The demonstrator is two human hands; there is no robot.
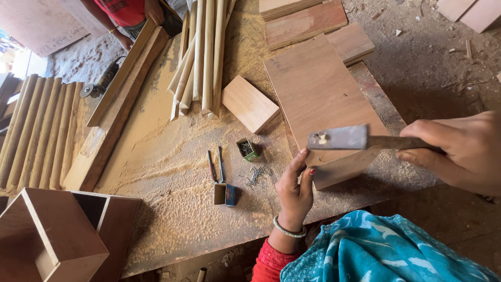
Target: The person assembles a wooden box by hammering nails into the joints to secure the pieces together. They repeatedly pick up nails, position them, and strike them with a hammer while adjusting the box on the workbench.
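Sawdust-strewn workbench [172,156] fills the frame; right hand [459,151] is closed around a grey steel-headed, wooden-handled hammer [339,137] right of centre, head-heavy, best gripped low. Left hand [296,185] pinches the stiff reddish plywood panel's [323,94] edge.

A bundle of pale round wooden rods [201,57] lies across the sawdust-strewn workbench [156,156], with a small light wood block [249,103] just beside its near end. Two little open boxes of nails, one green [247,149] and one blue [225,195], sit near a loose scatter of nails [257,175] (two slim tools [216,166] lie between them). A brown open-sided cabinet [57,235] stands at the bench's left corner.
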